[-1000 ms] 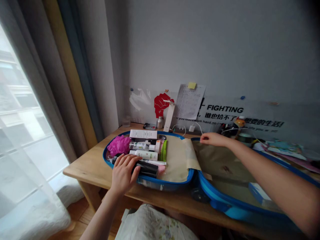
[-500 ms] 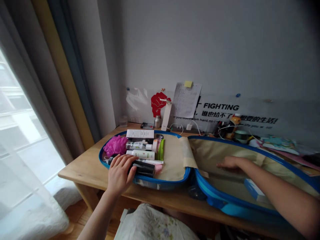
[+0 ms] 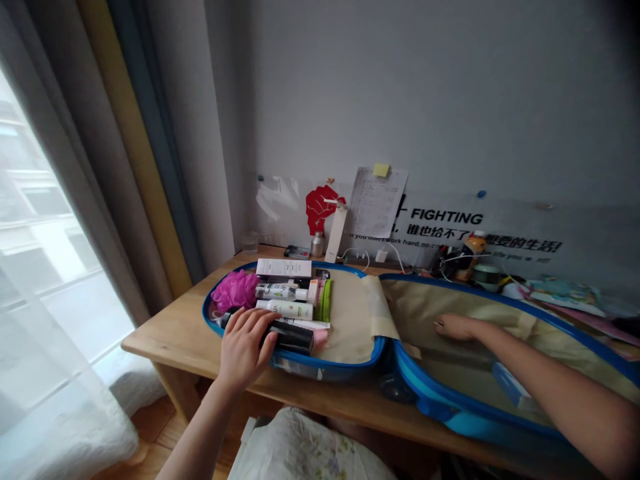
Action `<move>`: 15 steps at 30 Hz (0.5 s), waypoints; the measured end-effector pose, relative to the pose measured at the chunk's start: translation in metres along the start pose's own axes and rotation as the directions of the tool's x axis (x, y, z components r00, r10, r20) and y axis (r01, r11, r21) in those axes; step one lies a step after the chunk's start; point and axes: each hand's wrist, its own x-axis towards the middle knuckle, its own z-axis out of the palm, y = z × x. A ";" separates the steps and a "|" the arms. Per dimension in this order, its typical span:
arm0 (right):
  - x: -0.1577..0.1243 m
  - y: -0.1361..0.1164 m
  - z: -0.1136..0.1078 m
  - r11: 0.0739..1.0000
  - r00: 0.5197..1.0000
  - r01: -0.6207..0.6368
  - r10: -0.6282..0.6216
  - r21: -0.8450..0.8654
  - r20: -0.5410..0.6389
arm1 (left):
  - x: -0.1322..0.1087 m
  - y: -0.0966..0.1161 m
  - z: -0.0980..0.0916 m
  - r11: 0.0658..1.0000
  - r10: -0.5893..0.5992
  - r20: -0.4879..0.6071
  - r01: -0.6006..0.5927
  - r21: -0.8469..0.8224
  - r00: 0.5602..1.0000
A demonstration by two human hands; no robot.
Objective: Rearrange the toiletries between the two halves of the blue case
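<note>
An open blue suitcase (image 3: 345, 365) lies across the desk. In its left half, my left hand (image 3: 246, 339) curls over a long black cylinder (image 3: 295, 337), thumb on the near side. Beside the cylinder are a white bottle (image 3: 291, 309), a clear bottle (image 3: 283, 291), a white box (image 3: 284, 267), a purple bath puff (image 3: 235, 289) and a green packet (image 3: 326, 300). Inside the right half, my right hand (image 3: 456, 327) is closed with its fingers pinched over the beige lining (image 3: 425, 300). A tiny thing shows at the fingertips, too small to name. A blue and white box (image 3: 511, 385) lies below my forearm.
Behind the suitcase stand a metal bottle (image 3: 317, 245), a tall white stand (image 3: 336, 233) and a charger with cables (image 3: 381, 255). An orange bottle (image 3: 473, 257) and papers (image 3: 565, 295) crowd the right rear. A curtain (image 3: 135, 133) hangs at left.
The whole view has shifted slightly. My right hand has turned a little, and its fingers look more tightly closed. My left hand stays on the black cylinder.
</note>
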 end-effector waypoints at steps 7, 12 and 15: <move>-0.020 -0.054 -0.068 0.908 0.998 0.068 -0.062 0.414 -0.029 | 0.001 0.001 0.000 1.000 -0.009 0.000 0.009 0.001 1.000; -0.032 -0.138 -0.067 0.747 0.950 0.228 -0.311 0.624 0.025 | 0.000 0.000 0.000 1.000 -0.013 0.004 0.013 0.002 1.000; -0.034 -0.184 -0.054 0.716 0.915 0.249 -0.395 0.652 0.085 | 0.000 0.000 0.000 1.000 -0.011 -0.002 0.011 0.001 1.000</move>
